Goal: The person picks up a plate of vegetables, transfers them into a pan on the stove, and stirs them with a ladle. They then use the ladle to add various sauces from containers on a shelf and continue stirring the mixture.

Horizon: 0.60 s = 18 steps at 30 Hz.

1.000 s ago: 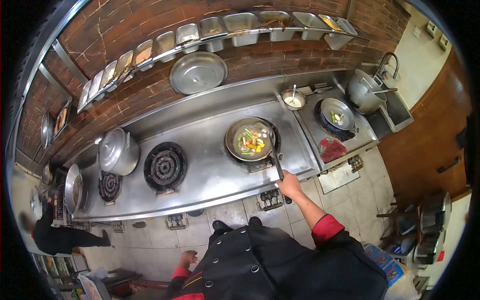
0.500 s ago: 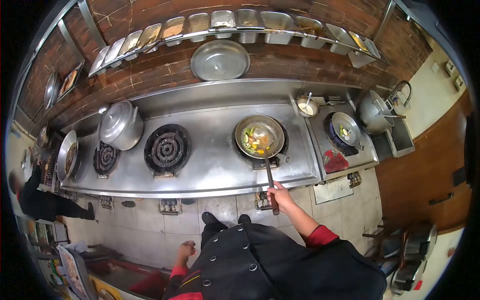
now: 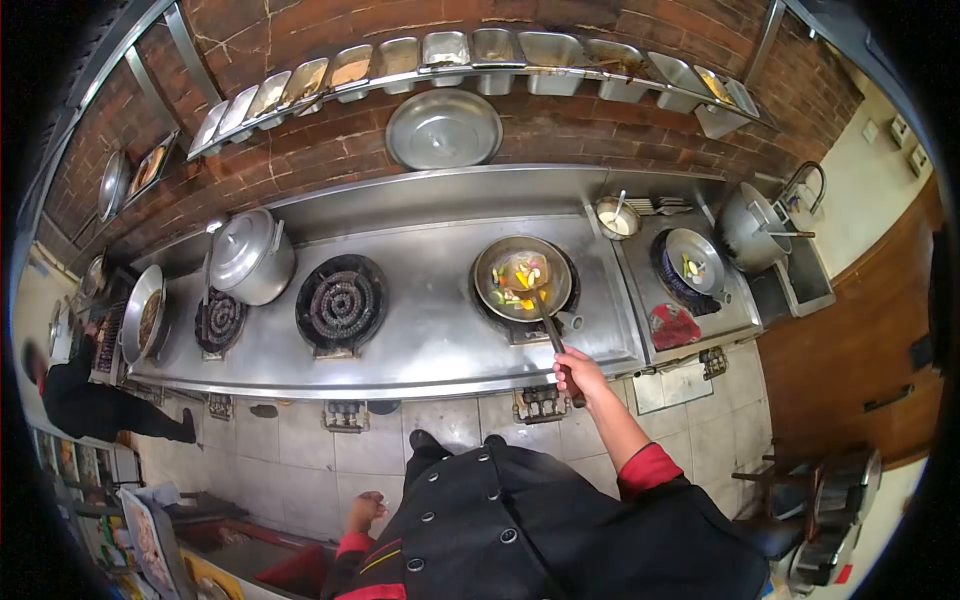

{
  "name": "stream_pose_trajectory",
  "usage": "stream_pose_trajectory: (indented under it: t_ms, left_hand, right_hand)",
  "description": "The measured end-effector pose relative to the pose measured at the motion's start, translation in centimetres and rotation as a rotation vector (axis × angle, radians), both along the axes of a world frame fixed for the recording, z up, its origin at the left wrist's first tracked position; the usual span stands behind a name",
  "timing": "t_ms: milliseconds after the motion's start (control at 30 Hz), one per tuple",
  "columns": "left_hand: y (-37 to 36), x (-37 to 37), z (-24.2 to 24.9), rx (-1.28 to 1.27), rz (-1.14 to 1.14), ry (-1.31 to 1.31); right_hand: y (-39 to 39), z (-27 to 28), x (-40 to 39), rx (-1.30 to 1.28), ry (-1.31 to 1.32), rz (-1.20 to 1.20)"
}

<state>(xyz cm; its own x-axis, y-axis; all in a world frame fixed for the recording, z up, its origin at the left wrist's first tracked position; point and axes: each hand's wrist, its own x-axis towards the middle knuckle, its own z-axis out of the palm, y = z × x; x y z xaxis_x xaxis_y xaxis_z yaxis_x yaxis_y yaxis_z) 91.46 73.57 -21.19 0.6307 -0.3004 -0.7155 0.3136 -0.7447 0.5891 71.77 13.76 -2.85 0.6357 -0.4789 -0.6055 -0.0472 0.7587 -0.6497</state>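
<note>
A cook in a black jacket with red cuffs stands at a long steel range (image 3: 430,340) set against a brick wall. The right hand (image 3: 578,372) is wrapped tight around the end of a long dark handle (image 3: 553,335), fingers fully curled, arm stretched forward. The handle belongs to a pan (image 3: 522,277) that sits over the burner right of centre, holding cut vegetables (image 3: 518,284) in green, yellow and orange. The left hand (image 3: 364,510) hangs low beside the body near the tiled floor, fingers loosely bent, with nothing in it. Just left of the pan an unlit burner (image 3: 341,303) lies bare, and farther left a big lidded pot (image 3: 250,256) stands tilted at the back of the range. To the right, a second pan (image 3: 694,259) with a little food rests on another burner, a small bowl (image 3: 616,216) with a spoon stands behind it, and a red cloth (image 3: 672,325) lies at the front edge. A large round lid (image 3: 443,128) leans on the wall under a row of steel containers (image 3: 480,50). At far left another person (image 3: 85,400) in dark clothing bends over the counter.
</note>
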Motion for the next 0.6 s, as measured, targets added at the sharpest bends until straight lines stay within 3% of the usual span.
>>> stream_pose_trajectory:
  t_ms: [200,233,267,300,333,400,433,467,500,533,567,600]
  left_hand:
    - [-0.3,-0.3,-1.0,-0.149,-0.144,-0.129]
    - [-0.9,-0.4,-0.4,-0.147,-0.140,-0.124]
    - [-2.0,-0.2,0.2,-0.087,0.012,-0.004]
    - [-2.0,-0.5,-0.4,-0.033,0.178,0.115]
    - [-1.4,-0.4,-1.4,-0.065,0.029,0.023]
    - [0.5,0.0,-6.7,-0.058,-0.190,-0.218]
    - [1.1,-0.3,-7.6,-0.006,-0.280,-0.345]
    - [-0.3,-0.5,-5.7,0.137,-0.093,-0.174]
    - [-0.6,-0.5,-4.7,0.117,-0.173,-0.203]
    - [-1.8,-0.8,-0.3,0.164,-0.242,-0.266]
    - [-1.9,-1.3,-0.7,0.165,-0.161,-0.296]
    - [-1.6,-1.9,-0.5,0.120,-0.212,-0.404]
  right_hand:
    - [-0.8,1.1,-0.2,-0.112,0.068,-0.010]
    - [-0.5,1.3,0.0,-0.171,0.112,-0.017]
    - [-0.3,1.3,-0.5,-0.172,0.115,-0.012]
    - [-0.1,1.2,-1.0,-0.435,0.257,0.085]
    - [0.2,0.9,-0.7,-0.708,0.376,0.210]
    - [-0.4,-2.0,-1.7,-0.968,0.394,0.272]
    - [0.3,-1.1,-1.7,-1.382,0.426,0.279]
    - [-0.4,-2.7,-1.9,-1.389,0.446,0.308]
    - [2.7,5.8,0.3,-1.100,0.692,0.427]
    - [2.8,5.8,0.6,-1.260,0.725,0.432]
    - [-0.1,1.6,-0.5,-1.485,0.623,0.441]
    - [-0.9,1.9,-0.8,-1.499,0.636,0.516]
